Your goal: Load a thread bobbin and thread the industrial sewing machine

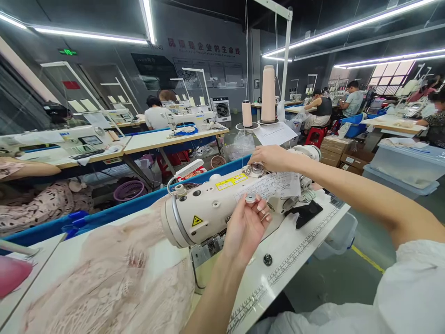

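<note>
My left hand is raised in front of the sewing machine, palm up. Its thumb and fingertips pinch a small metal bobbin. Across the top of the machine reaches my right hand, fingers curled down at the round bobbin winder; whatever they grip is hidden. Thread runs down near these fingers from above. A written paper strip lies along the machine body. On the white table below sits a small black round part. Pale pink lace fabric is spread left of the machine.
A small cone and a tall cone of peach thread stand behind the machine. Black cloth lies on the table, right of the needle area. Clear plastic bins stand at right. Several people work at other machines.
</note>
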Demonstrator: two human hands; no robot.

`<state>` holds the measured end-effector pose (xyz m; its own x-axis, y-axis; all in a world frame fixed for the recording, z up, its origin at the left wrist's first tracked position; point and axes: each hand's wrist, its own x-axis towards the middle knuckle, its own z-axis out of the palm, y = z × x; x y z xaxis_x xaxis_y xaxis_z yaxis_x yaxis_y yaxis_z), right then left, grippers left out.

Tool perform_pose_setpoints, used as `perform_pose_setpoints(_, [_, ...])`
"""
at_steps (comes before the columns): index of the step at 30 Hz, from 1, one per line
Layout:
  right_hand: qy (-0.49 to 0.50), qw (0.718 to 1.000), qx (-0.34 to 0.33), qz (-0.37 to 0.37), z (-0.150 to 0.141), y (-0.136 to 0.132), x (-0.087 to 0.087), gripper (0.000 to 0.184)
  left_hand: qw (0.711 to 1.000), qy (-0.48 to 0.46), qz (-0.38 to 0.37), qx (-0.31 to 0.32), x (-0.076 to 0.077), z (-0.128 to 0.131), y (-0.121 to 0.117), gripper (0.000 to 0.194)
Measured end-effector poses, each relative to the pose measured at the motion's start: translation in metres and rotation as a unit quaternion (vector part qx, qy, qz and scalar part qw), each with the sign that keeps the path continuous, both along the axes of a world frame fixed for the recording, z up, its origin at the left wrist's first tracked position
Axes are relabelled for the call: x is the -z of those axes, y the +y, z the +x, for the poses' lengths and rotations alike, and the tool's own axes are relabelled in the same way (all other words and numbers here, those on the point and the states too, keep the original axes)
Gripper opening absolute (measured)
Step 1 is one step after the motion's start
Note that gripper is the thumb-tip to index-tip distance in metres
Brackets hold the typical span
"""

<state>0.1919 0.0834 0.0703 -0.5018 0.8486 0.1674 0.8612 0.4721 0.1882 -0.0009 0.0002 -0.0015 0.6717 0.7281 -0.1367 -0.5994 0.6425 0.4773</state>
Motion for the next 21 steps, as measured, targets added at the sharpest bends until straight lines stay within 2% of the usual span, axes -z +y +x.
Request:
perform_pose_setpoints(3, [-0.012,0.998,-0.024,0.054,0.007,-0.01,0.01,0.044,1.0,-0.002,0.003,0.002,0.002,-0.002,0.0,0.04])
perform_pose_setpoints(6, [-0.023,0.993,-0.014,0.111,0.009,-0.02,0.018,0.047,1.0,-0.004,0.002,0.008,0.004,-0.001,0.001,0.039])
perform_pose_setpoints(10, [-0.038,0.99,-0.01,0.137,0.008,-0.032,0.019,0.055,1.0,0.0,0.001,0.011,0.005,0.001,0.002,0.041])
perform_pose_setpoints(12, [-0.01,0.985,-0.016,0.17,0.009,-0.043,0.017,0.055,1.0,-0.001,0.003,0.011,0.005,0.002,0.002,0.042])
perform_pose_setpoints(14, [0.062,0.97,0.005,0.234,0.014,-0.062,0.022,0.047,1.0,-0.003,0.002,0.012,0.006,0.001,0.002,0.043])
perform_pose_setpoints(16, [0.147,0.944,0.055,0.289,0.019,-0.085,0.038,0.035,1.0,0.0,0.002,0.016,0.006,0.0,0.002,0.043])
perform_pose_setpoints(17, [0.176,0.93,0.085,0.311,0.02,-0.097,0.052,0.034,1.0,0.004,0.004,0.018,0.005,0.0,0.002,0.043])
perform_pose_setpoints(18, [0.186,0.929,0.106,0.302,0.019,-0.107,0.069,0.037,1.0,0.007,0.008,0.019,0.005,0.0,0.002,0.043])
perform_pose_setpoints(20, [0.179,0.962,0.083,0.191,0.01,-0.12,0.108,0.042,1.0,0.012,0.016,0.023,0.003,0.001,0.002,0.043])
perform_pose_setpoints(21, [0.178,0.977,0.059,0.103,0.002,-0.121,0.129,0.041,0.999,0.015,0.02,0.027,0.002,0.001,0.002,0.044])
